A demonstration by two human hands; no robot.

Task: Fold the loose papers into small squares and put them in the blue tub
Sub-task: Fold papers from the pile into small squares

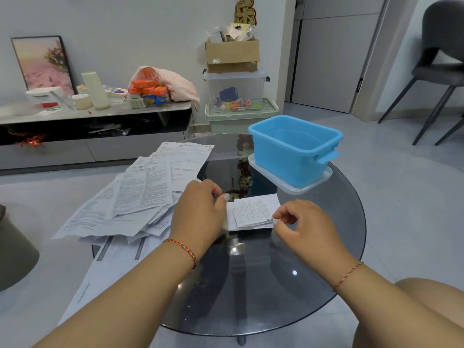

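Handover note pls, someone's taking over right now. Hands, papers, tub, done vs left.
Left hand: pinching the left edge of the folded paper on the glass table.
Right hand: pinching that paper's right edge.
Paper: folded small, lying flat between the hands, not yet in the tub.
Tub: far right of table, standing on a clear lid; nothing seen inside it from this angle.
Loose pile: many unfolded sheets on the table's left, hanging over its edge.
Left to do: finish this fold, drop it in, then work through the pile.

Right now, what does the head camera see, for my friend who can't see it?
Two hands fold a small paper on a round glass table. Loose papers lie to the left, and a blue tub stands behind.
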